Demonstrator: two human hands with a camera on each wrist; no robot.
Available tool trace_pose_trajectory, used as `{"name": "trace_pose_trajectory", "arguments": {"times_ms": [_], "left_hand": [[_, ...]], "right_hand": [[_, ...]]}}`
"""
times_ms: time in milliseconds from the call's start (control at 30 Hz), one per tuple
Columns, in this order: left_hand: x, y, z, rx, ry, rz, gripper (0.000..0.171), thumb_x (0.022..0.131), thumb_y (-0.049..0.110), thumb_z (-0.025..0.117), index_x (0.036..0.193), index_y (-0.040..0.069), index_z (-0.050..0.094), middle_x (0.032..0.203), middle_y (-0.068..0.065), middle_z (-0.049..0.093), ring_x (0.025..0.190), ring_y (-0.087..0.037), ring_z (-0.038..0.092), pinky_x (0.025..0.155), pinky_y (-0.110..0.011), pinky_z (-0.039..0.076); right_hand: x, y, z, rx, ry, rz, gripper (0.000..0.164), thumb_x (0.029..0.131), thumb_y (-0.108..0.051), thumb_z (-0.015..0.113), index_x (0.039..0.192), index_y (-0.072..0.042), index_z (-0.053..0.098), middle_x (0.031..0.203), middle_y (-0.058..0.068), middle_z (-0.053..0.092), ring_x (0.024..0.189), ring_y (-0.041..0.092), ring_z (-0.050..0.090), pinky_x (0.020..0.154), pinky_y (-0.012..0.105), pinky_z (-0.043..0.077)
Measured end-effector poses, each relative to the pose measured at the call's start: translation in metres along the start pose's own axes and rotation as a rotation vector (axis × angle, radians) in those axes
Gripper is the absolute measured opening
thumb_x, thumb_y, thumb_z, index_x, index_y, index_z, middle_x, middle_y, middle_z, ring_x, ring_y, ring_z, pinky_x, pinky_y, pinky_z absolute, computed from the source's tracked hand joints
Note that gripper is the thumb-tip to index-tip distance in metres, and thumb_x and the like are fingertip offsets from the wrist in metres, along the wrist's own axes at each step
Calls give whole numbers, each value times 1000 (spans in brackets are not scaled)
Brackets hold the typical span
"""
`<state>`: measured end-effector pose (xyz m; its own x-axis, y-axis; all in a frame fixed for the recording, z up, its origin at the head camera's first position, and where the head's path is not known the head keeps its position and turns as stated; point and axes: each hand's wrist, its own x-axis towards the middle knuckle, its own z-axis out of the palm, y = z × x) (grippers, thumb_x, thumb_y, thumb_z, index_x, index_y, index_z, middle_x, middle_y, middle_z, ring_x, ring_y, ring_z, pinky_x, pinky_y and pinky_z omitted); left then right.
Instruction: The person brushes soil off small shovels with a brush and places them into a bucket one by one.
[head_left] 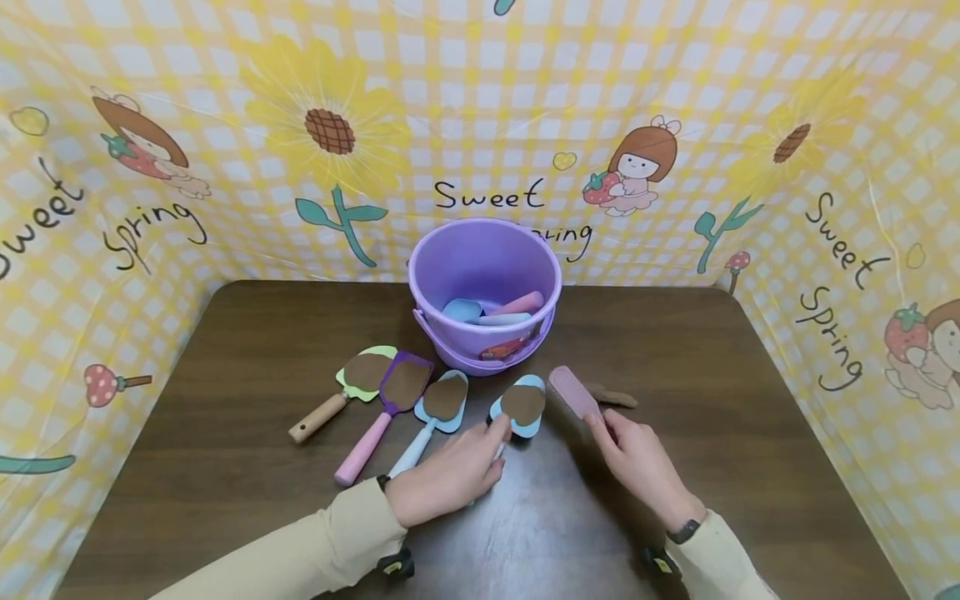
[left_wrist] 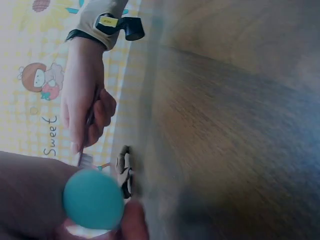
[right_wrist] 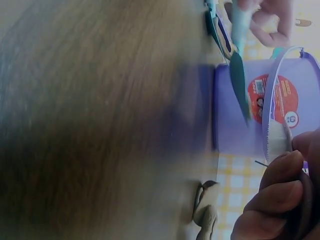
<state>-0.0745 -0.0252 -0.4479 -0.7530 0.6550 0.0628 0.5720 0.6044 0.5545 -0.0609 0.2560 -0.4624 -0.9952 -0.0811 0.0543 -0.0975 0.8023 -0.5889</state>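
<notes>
My left hand grips the handle of a small light blue shovel, whose blade has a brown patch in its middle. The round teal handle end pokes out of the fist in the left wrist view. In the right wrist view the shovel's blade is seen edge-on, raised over the table. My right hand holds a pink-backed brush by its handle, to the right of the shovel. Its pale bristles show in the right wrist view.
A purple bucket with several tools inside stands at the back. Left of my hands lie a green shovel with a wooden handle, a purple spatula-shaped shovel and another light blue shovel. A brown object lies behind the brush.
</notes>
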Motion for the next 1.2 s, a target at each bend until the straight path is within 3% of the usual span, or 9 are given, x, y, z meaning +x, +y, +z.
{"name": "trace_pose_trajectory", "arguments": {"times_ms": [233,333,533,733,933,1100,1200], "left_hand": [[5,5,1,-6,83,-114,31,97,4,70,118,-2,47,88,-11,56,61,-20,55,53,-31,45],[8,6,3,16,119,-134,30,93,2,70,114,-4,49,84,-11,52,58,-19,52,50,-31,43],[12,5,4,75,160,-97,20,88,0,68,100,-4,53,79,-8,47,59,-15,45,48,-27,40],[14,4,4,116,168,-70,15,95,1,67,105,-6,58,81,-10,50,63,-18,51,51,-30,45],[16,5,3,97,259,-27,16,91,2,74,97,-3,60,79,-8,55,68,-22,59,57,-36,50],[17,5,0,94,297,-41,19,92,6,75,100,-1,60,79,-8,58,64,-24,62,54,-38,51],[18,4,-2,95,281,-58,20,94,9,74,103,-1,60,79,-7,60,64,-23,63,54,-38,50]], "right_hand": [[-1,-5,8,-19,-38,-29,34,105,-28,64,76,-17,50,60,-9,36,51,7,37,51,24,32],[0,-8,11,-25,-53,-47,34,104,-28,65,76,-17,50,60,-9,37,50,7,37,50,24,31],[2,-14,14,-47,-63,-70,32,103,-29,66,78,-16,52,61,-8,39,51,7,39,49,24,32],[3,-16,19,-58,-48,-102,32,103,-27,68,77,-17,53,60,-9,39,50,6,38,48,23,31],[6,-20,23,-47,-36,-165,34,103,-26,67,75,-18,50,60,-12,36,50,4,37,47,23,29],[7,-21,20,-49,-45,-148,33,103,-27,68,75,-17,52,60,-11,37,49,3,36,47,23,30],[9,-21,18,-71,-35,-138,32,102,-27,70,76,-16,55,60,-10,38,49,5,37,47,24,31]]}}
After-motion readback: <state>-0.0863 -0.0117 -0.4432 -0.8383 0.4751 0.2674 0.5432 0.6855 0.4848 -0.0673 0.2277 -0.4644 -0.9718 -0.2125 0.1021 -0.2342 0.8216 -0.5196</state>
